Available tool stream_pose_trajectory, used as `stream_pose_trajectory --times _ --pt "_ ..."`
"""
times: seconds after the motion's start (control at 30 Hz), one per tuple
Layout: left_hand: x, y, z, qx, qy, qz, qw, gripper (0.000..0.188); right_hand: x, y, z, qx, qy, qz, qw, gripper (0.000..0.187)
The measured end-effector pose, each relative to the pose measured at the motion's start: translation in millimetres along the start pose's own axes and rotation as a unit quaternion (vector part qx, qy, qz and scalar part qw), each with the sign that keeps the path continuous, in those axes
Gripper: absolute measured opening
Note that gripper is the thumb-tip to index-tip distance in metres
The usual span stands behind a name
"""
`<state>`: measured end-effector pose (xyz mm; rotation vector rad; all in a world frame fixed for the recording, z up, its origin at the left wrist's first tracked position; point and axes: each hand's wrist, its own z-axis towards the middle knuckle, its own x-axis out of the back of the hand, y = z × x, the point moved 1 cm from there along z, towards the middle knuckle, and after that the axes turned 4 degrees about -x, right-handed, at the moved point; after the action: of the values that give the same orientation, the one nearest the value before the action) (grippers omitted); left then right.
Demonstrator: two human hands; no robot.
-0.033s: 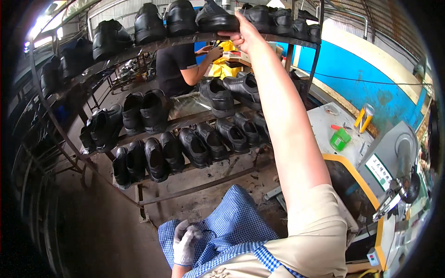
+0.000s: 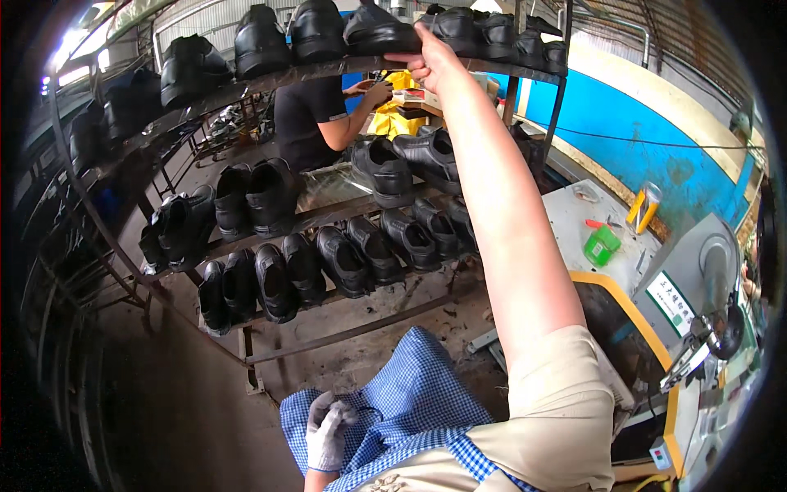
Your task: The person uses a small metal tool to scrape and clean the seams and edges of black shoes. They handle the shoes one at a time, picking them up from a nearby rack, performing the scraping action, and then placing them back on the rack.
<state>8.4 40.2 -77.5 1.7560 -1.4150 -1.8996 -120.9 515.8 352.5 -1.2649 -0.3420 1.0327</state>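
My right arm reaches far forward to the top shelf of a dark metal rack. There my bare right hand (image 2: 432, 61) is closed on the end of a black shoe (image 2: 379, 33), thumb at its side and fingers low by the sole. The shoe lies sideways on the shelf (image 2: 328, 69), between other black shoes (image 2: 319, 31). My left hand (image 2: 328, 430), in a white glove, is held low before my blue checked apron (image 2: 418, 377). Its fingers are curled in, and what they hold, if anything, is hidden.
Lower shelves carry several more black shoes (image 2: 275, 283). Behind the rack a person in a dark shirt (image 2: 307, 123) works near yellow bags. At right stand a table (image 2: 566, 215) with a green container (image 2: 601, 246) and a grey machine (image 2: 697, 262) with a yellow-edged bench.
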Motion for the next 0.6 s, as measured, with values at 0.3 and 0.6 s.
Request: stream_pose_trajectory --times 0.3,0.6 --pt "14 -3 5 0.023 0.028 -0.002 0.999 0.032 71 3 6 0.344 0.379 -0.423 0.748 0.064" --pt "-4 -3 14 0.041 0.024 0.062 0.997 0.032 74 -12 29 0.082 0.266 -0.442 0.853 0.110"
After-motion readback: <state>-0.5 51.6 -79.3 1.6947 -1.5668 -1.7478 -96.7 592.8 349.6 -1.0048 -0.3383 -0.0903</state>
